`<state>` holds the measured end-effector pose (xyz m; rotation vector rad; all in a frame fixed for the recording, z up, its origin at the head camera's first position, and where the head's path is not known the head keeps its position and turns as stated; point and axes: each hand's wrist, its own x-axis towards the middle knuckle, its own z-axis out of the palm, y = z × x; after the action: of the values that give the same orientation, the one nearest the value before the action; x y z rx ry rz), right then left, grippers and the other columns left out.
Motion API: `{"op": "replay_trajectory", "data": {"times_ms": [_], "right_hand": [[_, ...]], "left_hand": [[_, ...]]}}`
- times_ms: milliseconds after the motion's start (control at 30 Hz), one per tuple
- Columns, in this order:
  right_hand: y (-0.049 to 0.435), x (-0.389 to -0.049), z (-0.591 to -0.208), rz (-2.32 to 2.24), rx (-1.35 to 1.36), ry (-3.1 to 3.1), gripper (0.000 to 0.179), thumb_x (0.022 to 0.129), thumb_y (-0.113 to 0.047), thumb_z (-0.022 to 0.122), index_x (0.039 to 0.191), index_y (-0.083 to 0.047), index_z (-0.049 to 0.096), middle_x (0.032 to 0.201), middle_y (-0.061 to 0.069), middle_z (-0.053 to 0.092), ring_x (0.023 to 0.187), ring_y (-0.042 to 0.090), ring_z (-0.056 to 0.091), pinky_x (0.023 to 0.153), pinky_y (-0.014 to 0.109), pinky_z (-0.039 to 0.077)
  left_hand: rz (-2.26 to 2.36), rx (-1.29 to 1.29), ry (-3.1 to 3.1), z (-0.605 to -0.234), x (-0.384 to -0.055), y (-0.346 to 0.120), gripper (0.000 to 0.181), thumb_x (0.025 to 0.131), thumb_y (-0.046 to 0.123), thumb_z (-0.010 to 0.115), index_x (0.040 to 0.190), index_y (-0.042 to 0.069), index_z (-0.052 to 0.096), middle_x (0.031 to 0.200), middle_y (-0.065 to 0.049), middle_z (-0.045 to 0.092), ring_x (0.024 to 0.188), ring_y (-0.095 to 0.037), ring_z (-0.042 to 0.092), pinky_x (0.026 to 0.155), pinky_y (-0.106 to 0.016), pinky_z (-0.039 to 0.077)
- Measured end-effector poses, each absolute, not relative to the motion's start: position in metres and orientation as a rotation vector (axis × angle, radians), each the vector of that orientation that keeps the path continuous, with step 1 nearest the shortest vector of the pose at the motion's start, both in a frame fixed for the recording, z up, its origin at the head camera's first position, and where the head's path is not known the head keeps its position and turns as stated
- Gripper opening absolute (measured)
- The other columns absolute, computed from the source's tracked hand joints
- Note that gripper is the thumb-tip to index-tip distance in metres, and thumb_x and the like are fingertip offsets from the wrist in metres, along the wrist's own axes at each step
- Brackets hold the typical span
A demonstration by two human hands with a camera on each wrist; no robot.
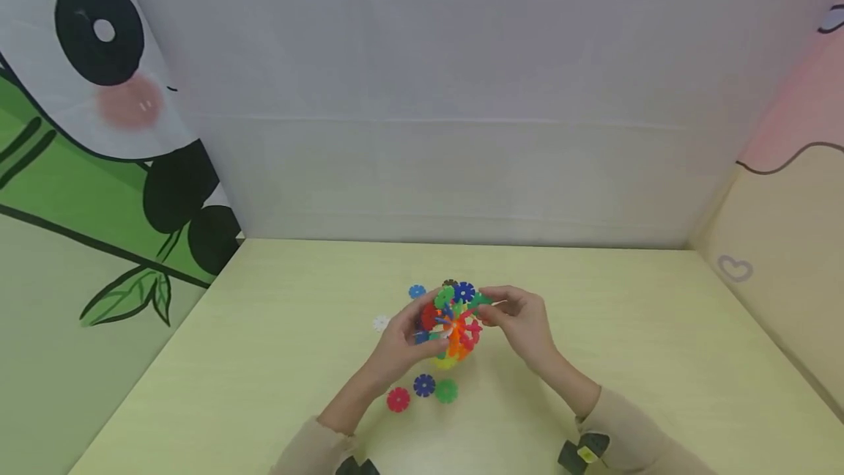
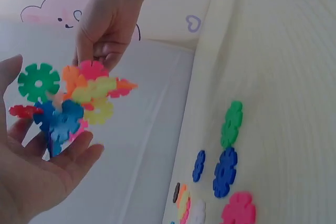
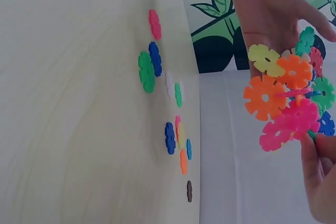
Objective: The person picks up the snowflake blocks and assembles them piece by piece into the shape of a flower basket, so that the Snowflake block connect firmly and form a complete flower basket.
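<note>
In the head view my left hand point(image 1: 398, 343) holds a ball-like cluster of interlocked plastic snowflake discs point(image 1: 455, 327) above the table. Its fingers and thumb curl around the left side. The cluster mixes orange, pink, red, yellow, blue and green discs; in the right wrist view, orange discs point(image 3: 265, 98) and pink ones face the camera. On the cluster's other side, my right hand point(image 1: 524, 319) pinches a green snowflake disc point(image 1: 480, 301) between thumb and fingers, at the cluster's edge. Whether that disc is slotted in cannot be told.
On the pale table point(image 1: 626, 358), a red-pink disc point(image 1: 398, 399), a blue disc point(image 1: 425, 385) and a green disc point(image 1: 447, 391) lie near the front. Several more loose discs lie behind the hands, among them a white disc point(image 1: 381, 323). A white cloth wall point(image 1: 461, 167) stands behind.
</note>
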<state>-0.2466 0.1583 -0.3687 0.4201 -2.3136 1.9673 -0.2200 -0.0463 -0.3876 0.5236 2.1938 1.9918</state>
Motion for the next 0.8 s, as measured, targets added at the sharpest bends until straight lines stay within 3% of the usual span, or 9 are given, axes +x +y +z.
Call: {"op": "replay_trajectory", "data": {"times_ms": [133, 300, 467, 567, 800], "right_hand": [[0.167, -0.256, -0.376, 1.909, 0.578, -2.393, 0.023, 0.079, 0.0, 0.066, 0.102, 0.007, 0.063, 0.088, 0.021, 0.066, 0.072, 0.029, 0.066, 0.066, 0.026, 0.054], [0.17, -0.264, -0.382, 1.84, 0.797, -2.482, 0.023, 0.079, -0.001, 0.066, 0.101, 0.005, 0.064, 0.092, 0.02, 0.066, 0.072, 0.028, 0.066, 0.066, 0.026, 0.054], [0.165, -0.265, -0.385, 1.868, 0.839, -2.523, 0.026, 0.08, -0.001, 0.066, 0.104, 0.007, 0.062, 0.092, 0.02, 0.066, 0.074, 0.028, 0.066, 0.065, 0.028, 0.055], [0.162, -0.266, -0.387, 1.869, 0.833, -2.565, 0.029, 0.081, -0.005, 0.066, 0.108, 0.005, 0.061, 0.093, 0.018, 0.065, 0.078, 0.029, 0.065, 0.066, 0.033, 0.055], [0.158, -0.267, -0.408, 1.659, 1.019, -2.79, 0.03, 0.079, -0.008, 0.069, 0.107, 0.001, 0.061, 0.094, 0.012, 0.064, 0.08, 0.014, 0.061, 0.066, 0.024, 0.052]], "left_hand": [[1.862, 0.593, 2.284, -0.389, -0.222, -0.055, 0.057, 0.085, 0.015, 0.063, 0.137, 0.017, 0.039, 0.133, -0.007, 0.046, 0.119, -0.028, 0.044, 0.094, -0.04, 0.043], [1.828, 0.632, 2.154, -0.393, -0.225, -0.056, 0.062, 0.085, 0.018, 0.064, 0.139, 0.02, 0.035, 0.142, -0.007, 0.035, 0.119, -0.029, 0.046, 0.088, -0.037, 0.047], [1.851, 0.545, 2.094, -0.401, -0.227, -0.058, 0.061, 0.082, 0.017, 0.067, 0.137, 0.025, 0.039, 0.138, -0.007, 0.038, 0.107, -0.028, 0.055, 0.077, -0.035, 0.053], [1.883, 0.518, 2.083, -0.403, -0.228, -0.064, 0.06, 0.082, 0.014, 0.066, 0.136, 0.022, 0.04, 0.136, -0.011, 0.041, 0.104, -0.03, 0.056, 0.076, -0.036, 0.053], [1.9, 0.416, 2.179, -0.401, -0.236, -0.098, 0.061, 0.083, 0.012, 0.065, 0.137, 0.016, 0.038, 0.141, -0.014, 0.034, 0.107, -0.033, 0.054, 0.079, -0.036, 0.052]]}}
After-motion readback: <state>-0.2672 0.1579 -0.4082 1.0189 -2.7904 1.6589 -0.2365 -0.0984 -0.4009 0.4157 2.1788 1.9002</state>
